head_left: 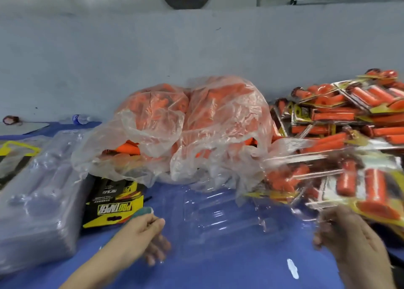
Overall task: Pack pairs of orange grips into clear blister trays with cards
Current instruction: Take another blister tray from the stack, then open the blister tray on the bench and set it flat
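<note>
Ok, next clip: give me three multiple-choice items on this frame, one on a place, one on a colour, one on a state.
1. Where is the stack of empty clear trays?
A. at the table's left side
B. at the table's right side
C. in the person's hands

2. What colour is the table cover?
A. green
B. blue
C. white

3. The single clear tray between the left hand and the right hand is:
A. filled with two grips
B. closed over a card
C. empty

Key:
1 A: the stack sits left of the yellow-black cards.
2 B: blue shows all around the single tray.
3 C: only the blue cover shows through it.
</note>
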Demonstrator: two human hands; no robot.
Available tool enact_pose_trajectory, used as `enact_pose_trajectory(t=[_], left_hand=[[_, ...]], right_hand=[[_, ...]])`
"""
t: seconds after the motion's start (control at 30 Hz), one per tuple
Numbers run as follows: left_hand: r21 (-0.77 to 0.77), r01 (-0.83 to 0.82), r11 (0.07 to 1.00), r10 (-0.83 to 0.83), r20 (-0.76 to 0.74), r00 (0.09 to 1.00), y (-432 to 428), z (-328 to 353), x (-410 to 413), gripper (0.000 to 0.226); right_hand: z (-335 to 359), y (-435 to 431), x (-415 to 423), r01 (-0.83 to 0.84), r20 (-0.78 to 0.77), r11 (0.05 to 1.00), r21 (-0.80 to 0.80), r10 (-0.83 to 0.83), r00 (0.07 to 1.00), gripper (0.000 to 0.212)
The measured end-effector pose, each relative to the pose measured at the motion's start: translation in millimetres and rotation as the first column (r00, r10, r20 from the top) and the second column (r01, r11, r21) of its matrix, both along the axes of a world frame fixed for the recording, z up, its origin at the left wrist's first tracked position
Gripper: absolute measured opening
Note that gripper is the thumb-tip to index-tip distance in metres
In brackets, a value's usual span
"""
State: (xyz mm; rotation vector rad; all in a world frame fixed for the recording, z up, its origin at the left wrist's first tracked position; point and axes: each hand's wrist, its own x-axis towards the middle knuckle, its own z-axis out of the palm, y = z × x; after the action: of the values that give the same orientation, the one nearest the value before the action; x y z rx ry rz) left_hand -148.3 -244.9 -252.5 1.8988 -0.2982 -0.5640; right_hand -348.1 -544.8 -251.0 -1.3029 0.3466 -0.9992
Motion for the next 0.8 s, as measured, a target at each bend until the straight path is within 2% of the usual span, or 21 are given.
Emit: enact_pose_trajectory(t=[0.1, 0.23, 0.33, 0.5, 0.8], left_hand=[[0.097, -0.03, 0.995, 0.024, 0.065, 0.998, 7, -13, 9, 0.028], [0.189, -0.058, 0.98, 0.022, 0.189, 0.982, 12, -32, 15, 0.037], [0.228, -0.059, 0.972, 0.01, 0.209, 0.978, 12, -39, 15, 0.037], [0.266, -0.054, 0.963, -0.011, 0.239, 0.971, 8, -38, 13, 0.029], [0.35, -0.055, 0.935, -0.051, 0.288, 0.956, 3, -22, 1, 0.03]], right_hand=[[-16, 6, -4, 0.052, -0.088, 0.992, -0.112, -0.062, 0.994, 0.037], [-41, 15, -8, 0.012, -0.212, 1.0, -0.012, -0.014, 0.977, 0.04], [-44, 12, -14, -0.068, -0.276, 0.998, -0.005, 0.064, 0.959, 0.035], [-41, 11, -25, -0.225, -0.287, 0.974, -0.04, 0.204, 0.936, 0.024], [-32, 13, -27, -0.225, -0.242, 0.953, -0.205, 0.173, 0.955, 0.019]])
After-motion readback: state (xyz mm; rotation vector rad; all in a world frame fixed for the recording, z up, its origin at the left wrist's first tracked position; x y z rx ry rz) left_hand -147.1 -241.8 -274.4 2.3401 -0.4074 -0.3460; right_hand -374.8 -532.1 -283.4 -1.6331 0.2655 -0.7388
